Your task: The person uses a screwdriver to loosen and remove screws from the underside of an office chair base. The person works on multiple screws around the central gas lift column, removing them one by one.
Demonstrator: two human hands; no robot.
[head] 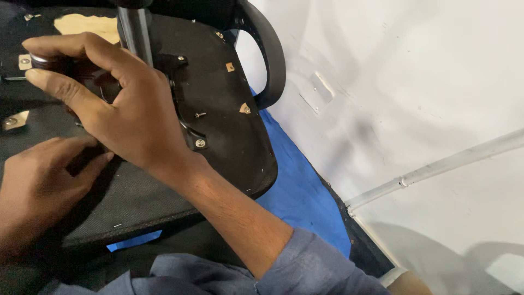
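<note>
Knob point(41, 61), dark and round, is pinched between thumb and fingers of the right hand point(117, 104), arched over the upturned chair seat point(229, 125). Below it, the left hand point(41, 183) is pressed half-curled against the seat's black underside, grasping nothing visible.

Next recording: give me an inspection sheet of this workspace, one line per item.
Surface: blue sheet on the floor beside the wall, partly covered by the chair.
Job's things: upturned black chair seat, underside showing, with screws and a black armrest loop; grey metal post rising from its mechanism.
Clutter: strip of blue tape by the seat edge.
Hands: right hand grips a dark knob-like part between thumb and fingers; left hand rests on the seat fabric below it, whether it holds anything cannot be told.
Cables: nothing seen.
Surroundings: white wall with a white pipe running along it.
</note>
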